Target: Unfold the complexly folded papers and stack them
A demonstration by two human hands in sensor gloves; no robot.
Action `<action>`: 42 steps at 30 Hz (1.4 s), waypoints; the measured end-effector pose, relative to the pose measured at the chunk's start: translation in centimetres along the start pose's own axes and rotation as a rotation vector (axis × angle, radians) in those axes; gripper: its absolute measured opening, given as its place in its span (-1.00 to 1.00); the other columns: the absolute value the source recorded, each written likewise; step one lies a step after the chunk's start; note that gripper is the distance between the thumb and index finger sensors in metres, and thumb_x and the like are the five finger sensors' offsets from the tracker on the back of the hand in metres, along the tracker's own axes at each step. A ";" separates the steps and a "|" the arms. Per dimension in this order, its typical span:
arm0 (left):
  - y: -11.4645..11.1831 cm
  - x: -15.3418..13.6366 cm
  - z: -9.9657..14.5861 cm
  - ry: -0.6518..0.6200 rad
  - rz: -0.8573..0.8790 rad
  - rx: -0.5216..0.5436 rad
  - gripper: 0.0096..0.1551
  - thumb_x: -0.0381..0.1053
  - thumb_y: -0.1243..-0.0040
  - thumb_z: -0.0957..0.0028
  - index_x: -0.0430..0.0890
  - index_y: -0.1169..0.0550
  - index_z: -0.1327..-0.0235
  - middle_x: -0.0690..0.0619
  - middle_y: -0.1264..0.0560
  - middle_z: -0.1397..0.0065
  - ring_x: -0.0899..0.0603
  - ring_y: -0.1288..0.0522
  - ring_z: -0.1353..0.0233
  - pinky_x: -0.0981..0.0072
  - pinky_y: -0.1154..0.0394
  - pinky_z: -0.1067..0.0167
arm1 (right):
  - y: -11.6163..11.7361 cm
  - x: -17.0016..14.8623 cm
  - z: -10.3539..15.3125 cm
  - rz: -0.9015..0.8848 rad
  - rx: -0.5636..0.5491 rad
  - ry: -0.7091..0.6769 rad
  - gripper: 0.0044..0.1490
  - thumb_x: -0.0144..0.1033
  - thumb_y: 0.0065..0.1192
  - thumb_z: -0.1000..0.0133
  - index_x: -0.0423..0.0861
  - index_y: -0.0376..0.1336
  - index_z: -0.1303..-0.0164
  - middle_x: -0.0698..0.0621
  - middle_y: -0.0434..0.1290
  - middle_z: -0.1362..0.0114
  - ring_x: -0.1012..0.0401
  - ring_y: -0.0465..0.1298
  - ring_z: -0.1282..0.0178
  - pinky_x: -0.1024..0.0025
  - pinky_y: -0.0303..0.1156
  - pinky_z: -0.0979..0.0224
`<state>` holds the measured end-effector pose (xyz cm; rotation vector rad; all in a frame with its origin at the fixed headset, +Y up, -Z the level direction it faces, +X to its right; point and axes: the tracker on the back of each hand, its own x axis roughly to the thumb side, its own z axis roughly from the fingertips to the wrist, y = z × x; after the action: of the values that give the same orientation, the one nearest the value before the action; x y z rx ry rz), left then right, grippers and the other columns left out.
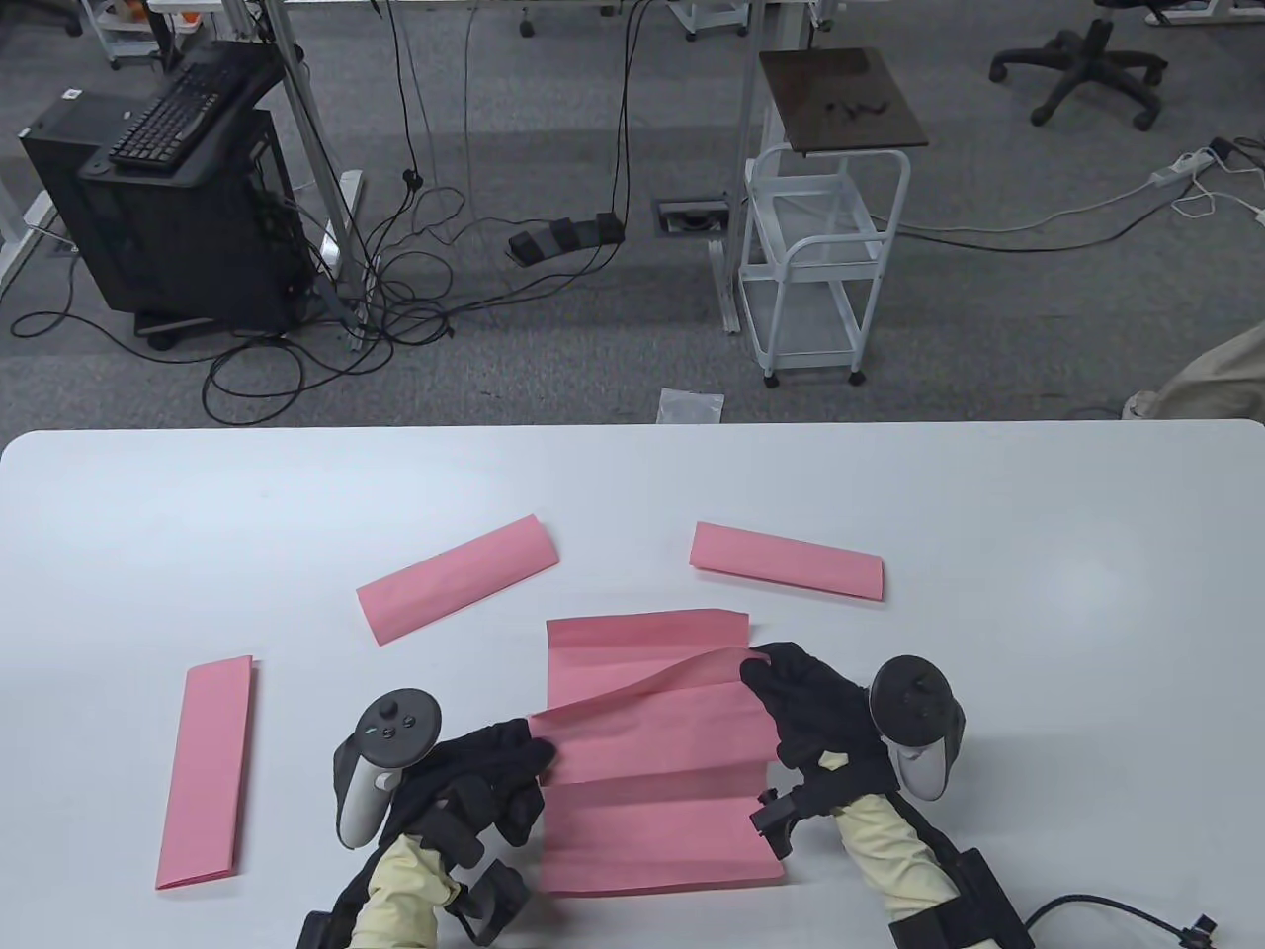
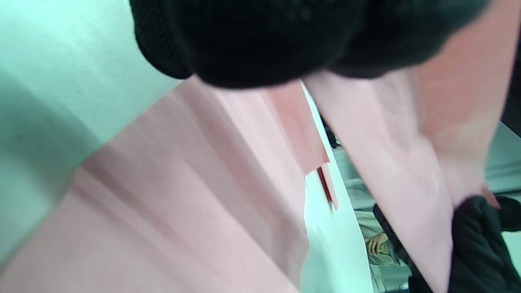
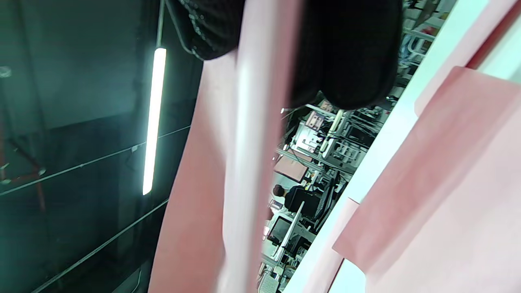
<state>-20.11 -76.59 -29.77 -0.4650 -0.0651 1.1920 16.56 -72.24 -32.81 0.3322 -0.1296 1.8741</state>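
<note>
Your hands (image 1: 632, 741) wear black knitted cloth gloves. The pink sheet (image 1: 657, 781) you hold is thin matt paper, creased. The bench (image 1: 1038, 613) beneath is smooth white, faintly glossy.

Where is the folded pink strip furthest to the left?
In the table view, the folded strip lies at the table's left side, just left of the left hand.

Grey carpet (image 1: 553, 346) is lying under tangled cables (image 1: 395, 287); a white cart (image 1: 825, 267), a black computer tower (image 1: 168, 227) and an office chair (image 1: 1082, 64) are standing beyond the table (image 1: 632, 474).
</note>
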 end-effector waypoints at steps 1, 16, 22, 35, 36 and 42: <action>0.0 -0.2 0.0 0.015 0.034 -0.008 -0.57 0.05 -0.17 -0.16 -0.07 -0.61 -0.21 0.24 -0.75 0.52 0.10 -0.75 0.45 0.05 -0.55 -0.21 | 0.1 0.1 0.0 -0.003 0.006 -0.015 -0.54 -0.21 0.18 -0.10 -0.25 0.41 -0.02 -0.01 0.58 0.12 -0.02 0.54 0.03 -0.26 -0.04 -0.56; -1.2 -1.3 0.4 0.003 0.530 0.006 -0.54 0.03 -0.02 -0.26 -0.08 -0.38 -0.36 -0.11 -0.45 -0.49 -0.26 -0.49 -0.49 -0.14 -0.07 -0.58 | 0.9 -0.6 -0.2 -0.223 0.166 -0.031 -0.53 -0.15 0.18 -0.11 -0.16 0.43 -0.08 -0.10 0.57 -0.10 -0.11 0.38 -0.41 -0.32 -0.22 -0.58; -1.2 -0.6 0.4 -0.002 0.343 0.047 -0.19 -0.18 -0.08 -0.15 0.19 0.04 -0.52 0.10 -0.46 -0.37 -0.14 -0.51 -0.42 -0.15 -0.02 -0.59 | -0.1 -0.2 -0.9 -0.140 0.050 0.065 -0.53 -0.20 0.20 -0.10 -0.23 0.44 -0.03 -0.13 0.60 0.01 -0.10 0.46 -0.29 -0.31 -0.14 -0.56; -2.5 1.7 0.4 -0.265 0.091 0.089 -0.12 -0.20 -0.07 -0.14 0.35 0.10 -0.48 0.06 -0.43 -0.36 -0.15 -0.51 -0.38 -0.30 -0.07 -0.54 | -2.4 -1.7 -4.9 -0.026 0.026 0.394 -0.53 -0.23 0.25 -0.09 -0.34 0.47 0.08 -0.05 0.63 0.23 -0.01 0.58 -0.02 -0.24 0.00 -0.55; -2.4 1.7 0.4 -0.264 0.102 0.092 -0.19 -0.19 -0.08 -0.14 0.34 -0.01 -0.49 0.07 -0.44 -0.36 -0.14 -0.52 -0.38 -0.30 -0.07 -0.54 | -2.4 -1.8 -5.1 -0.037 0.042 0.406 -0.53 -0.23 0.25 -0.09 -0.34 0.47 0.08 -0.05 0.63 0.23 -0.01 0.58 -0.02 -0.24 0.00 -0.55; -1.9 1.5 0.6 -0.256 0.102 0.096 -0.62 -0.16 -0.16 -0.11 0.18 -0.53 -0.15 0.09 -0.50 -0.34 -0.12 -0.56 -0.37 -0.26 -0.11 -0.54 | -2.4 -2.1 -5.6 -0.103 0.115 0.446 -0.53 -0.24 0.24 -0.09 -0.32 0.46 0.05 -0.07 0.62 0.19 -0.03 0.56 -0.08 -0.25 -0.04 -0.56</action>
<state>-18.08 -75.61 -28.81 -0.2318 -0.2048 1.3443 18.49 -71.98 -38.95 -0.0068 0.2934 1.8119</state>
